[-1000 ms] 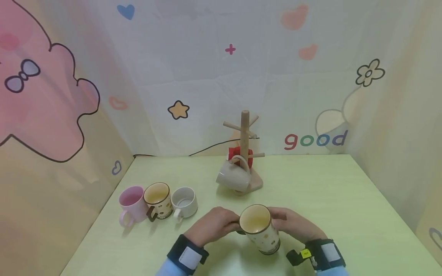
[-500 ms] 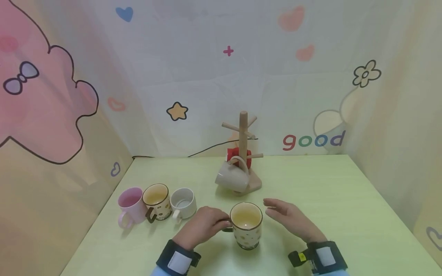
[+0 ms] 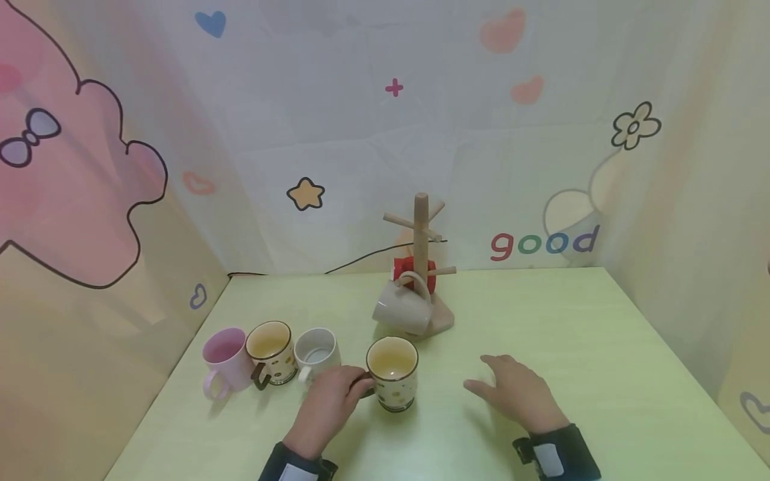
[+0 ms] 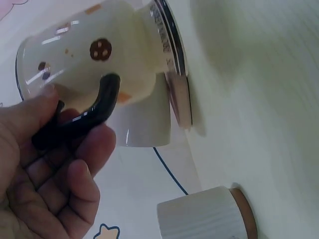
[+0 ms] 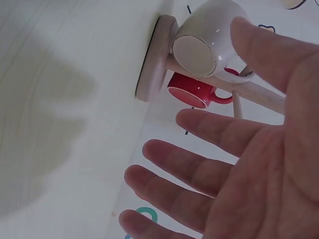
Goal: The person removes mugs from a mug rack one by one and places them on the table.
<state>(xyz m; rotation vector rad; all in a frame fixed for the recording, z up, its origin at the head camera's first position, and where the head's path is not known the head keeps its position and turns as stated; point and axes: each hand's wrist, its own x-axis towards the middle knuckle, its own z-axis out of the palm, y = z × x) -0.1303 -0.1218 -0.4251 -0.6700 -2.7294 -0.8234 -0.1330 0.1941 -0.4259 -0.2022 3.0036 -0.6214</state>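
Left hand pinches dark handle of cream patterned mug; mug upright near table centre, base contact unclear. Right hand apart to right, fingers spread, gripping nothing. Left: 3 mugs standing in row: small white mug, 2nd patterned mug, pink mug. Farther: wooden mug tree, off-white mug hanging near side, red mug far side. Work looks partway: 2 mugs hung, 4 off tree, 1 of those in hand.
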